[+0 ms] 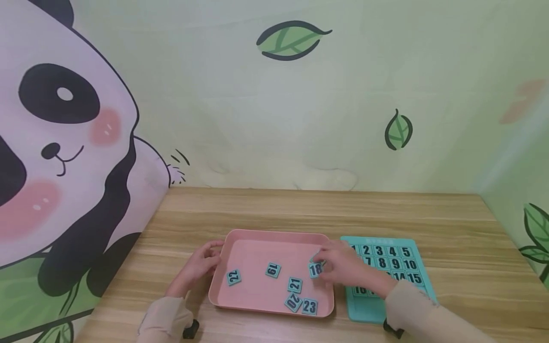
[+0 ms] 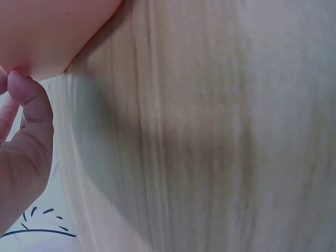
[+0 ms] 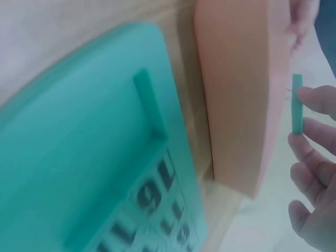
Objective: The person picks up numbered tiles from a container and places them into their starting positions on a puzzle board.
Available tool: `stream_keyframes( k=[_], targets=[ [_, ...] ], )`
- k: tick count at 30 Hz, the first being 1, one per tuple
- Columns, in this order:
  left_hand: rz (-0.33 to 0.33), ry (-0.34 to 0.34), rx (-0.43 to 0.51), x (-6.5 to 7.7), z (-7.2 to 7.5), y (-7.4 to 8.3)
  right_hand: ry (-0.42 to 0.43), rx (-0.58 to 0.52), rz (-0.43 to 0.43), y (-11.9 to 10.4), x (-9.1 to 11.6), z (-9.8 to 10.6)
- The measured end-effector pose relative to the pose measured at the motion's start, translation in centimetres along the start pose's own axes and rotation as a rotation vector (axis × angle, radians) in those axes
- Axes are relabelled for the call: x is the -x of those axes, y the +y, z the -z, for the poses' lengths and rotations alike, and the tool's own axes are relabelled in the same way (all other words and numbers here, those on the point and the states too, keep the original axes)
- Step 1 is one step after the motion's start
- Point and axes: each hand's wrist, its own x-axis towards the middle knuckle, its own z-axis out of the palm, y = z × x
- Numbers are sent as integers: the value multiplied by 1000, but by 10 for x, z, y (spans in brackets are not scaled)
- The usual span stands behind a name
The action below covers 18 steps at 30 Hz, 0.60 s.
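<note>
My right hand (image 1: 343,264) pinches a teal number tile marked 18 (image 1: 315,270) above the right side of the pink tray (image 1: 257,305). That tile shows edge-on in the right wrist view, a thin strip between the thumb and fingertips. Partly hidden behind it, another tile (image 1: 314,257) shows at my fingers. At the tray's left end, my left hand (image 1: 199,264) touches the outer wall with loosely bent fingers; its thumb (image 2: 31,97) meets the wall in the left wrist view. Tiles 22 (image 1: 233,277), 19 (image 1: 272,270), 21 (image 1: 294,285), 20 (image 1: 293,302) and 23 (image 1: 310,307) lie in the tray.
Right of the tray, a teal number board (image 1: 364,312) lies on the wooden table (image 1: 257,207), numbered tiles in its upper rows and a recess below them. My right forearm crosses over it. A wall (image 1: 214,95) with leaf and panda pictures stands behind.
</note>
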Motion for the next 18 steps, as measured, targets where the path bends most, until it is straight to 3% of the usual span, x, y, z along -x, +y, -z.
stream_keyframes(
  k=[10,18],
  targets=[
    [-9,-5,4,2,0,2,7,-125,-117,33,32,20],
    [0,-4,-9,1,-1,1,36,-198,-159,60,59,29]
  ],
)
